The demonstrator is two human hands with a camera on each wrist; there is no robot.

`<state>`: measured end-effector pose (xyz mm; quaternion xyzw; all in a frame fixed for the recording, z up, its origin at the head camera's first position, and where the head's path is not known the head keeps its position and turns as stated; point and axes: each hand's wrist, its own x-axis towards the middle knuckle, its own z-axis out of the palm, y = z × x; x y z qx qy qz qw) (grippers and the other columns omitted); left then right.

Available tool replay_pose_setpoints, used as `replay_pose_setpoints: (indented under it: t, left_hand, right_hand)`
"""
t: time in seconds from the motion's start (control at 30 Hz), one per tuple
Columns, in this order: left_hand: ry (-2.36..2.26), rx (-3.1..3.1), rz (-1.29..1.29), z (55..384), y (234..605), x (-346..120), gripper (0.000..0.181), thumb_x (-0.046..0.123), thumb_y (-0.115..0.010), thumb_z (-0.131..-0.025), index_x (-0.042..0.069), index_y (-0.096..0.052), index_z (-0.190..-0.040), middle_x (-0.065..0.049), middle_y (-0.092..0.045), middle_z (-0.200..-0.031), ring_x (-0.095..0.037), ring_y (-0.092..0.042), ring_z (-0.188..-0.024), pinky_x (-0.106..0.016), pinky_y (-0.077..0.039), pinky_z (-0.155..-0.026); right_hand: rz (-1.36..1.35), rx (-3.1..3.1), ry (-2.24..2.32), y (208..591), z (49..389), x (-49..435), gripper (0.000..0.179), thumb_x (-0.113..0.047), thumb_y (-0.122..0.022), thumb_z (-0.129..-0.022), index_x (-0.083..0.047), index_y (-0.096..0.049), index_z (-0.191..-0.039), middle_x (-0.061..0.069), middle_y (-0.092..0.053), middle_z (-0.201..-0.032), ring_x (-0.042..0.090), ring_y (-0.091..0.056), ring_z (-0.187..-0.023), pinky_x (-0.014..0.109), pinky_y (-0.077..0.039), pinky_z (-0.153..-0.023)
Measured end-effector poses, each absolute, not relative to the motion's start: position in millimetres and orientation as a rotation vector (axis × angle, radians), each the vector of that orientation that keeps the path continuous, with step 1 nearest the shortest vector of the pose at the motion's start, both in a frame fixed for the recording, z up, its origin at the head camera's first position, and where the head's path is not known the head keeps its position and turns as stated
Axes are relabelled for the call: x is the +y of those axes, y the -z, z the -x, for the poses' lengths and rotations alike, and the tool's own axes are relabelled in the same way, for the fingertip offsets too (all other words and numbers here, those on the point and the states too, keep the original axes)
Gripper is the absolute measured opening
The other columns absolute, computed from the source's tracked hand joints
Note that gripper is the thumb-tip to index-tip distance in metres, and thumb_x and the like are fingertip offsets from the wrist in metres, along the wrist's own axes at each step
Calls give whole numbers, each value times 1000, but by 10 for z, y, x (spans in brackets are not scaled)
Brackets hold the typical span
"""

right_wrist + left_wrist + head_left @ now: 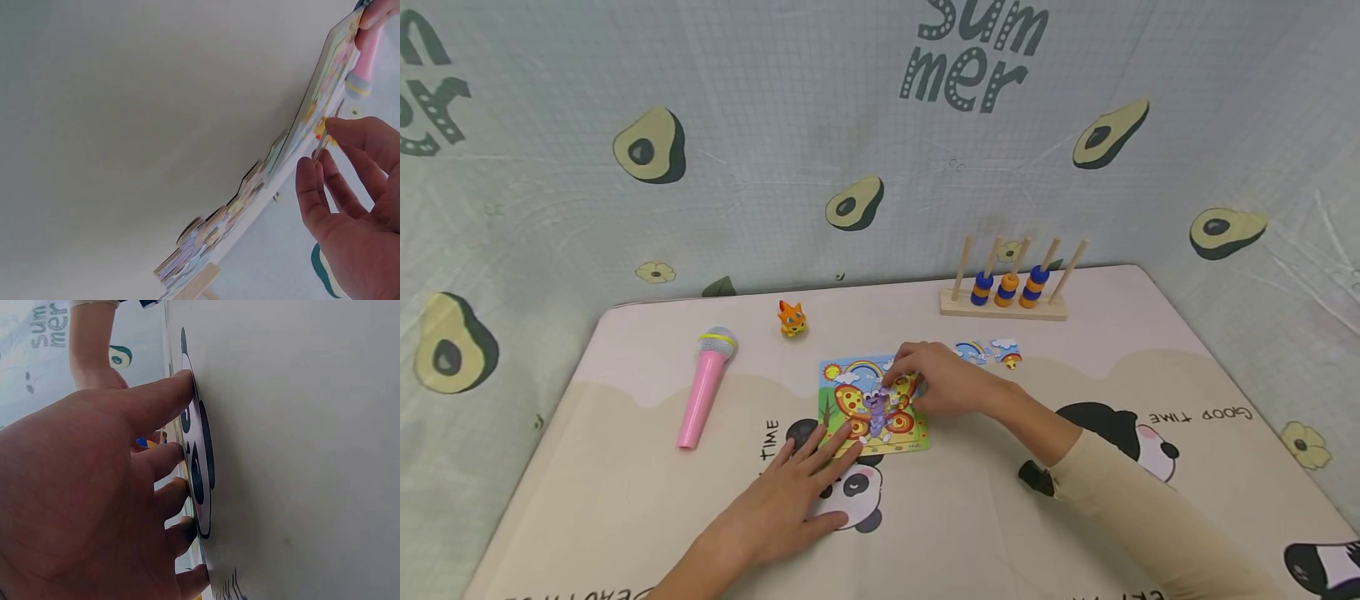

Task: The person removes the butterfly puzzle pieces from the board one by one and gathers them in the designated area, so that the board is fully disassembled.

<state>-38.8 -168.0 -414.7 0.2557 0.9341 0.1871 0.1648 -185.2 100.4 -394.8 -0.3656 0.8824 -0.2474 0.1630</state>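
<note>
A butterfly jigsaw puzzle (874, 412) lies flat on the table with most of its picture filled in. My left hand (793, 496) rests palm down with spread fingers, its fingertips at the puzzle's lower left edge. Over the puzzle's upper right part is my right hand (942, 379). In the right wrist view that hand pinches a thin puzzle piece (322, 145) between thumb and fingers, held edge-on so its picture is hidden. Loose puzzle pieces (1006, 352) with rainbow, cloud and mushroom prints lie just beyond the right hand.
A pink toy microphone (702, 396) lies to the left of the puzzle. Behind it sits a small orange animal figure (792, 319). At the back right stands a wooden peg abacus (1003, 308) with blue and orange beads. Panda prints mark the tablecloth (985, 517).
</note>
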Motion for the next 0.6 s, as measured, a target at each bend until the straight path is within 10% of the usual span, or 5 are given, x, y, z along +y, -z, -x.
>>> replay_pose_setpoints:
  t: [0.6]
  left_hand:
    - [-526, 2677, -727, 386, 4154, -1672, 78, 53, -65, -98, 27, -33, -164, 5, -16, -176, -36, -16, -162, -69, -17, -125]
  right_hand:
    - [1057, 2572, 710, 3930, 1831, 1334, 42, 4, -73, -83, -20, -78, -118, -2, -67, -119, 18, -63, -105, 37, -57, -92]
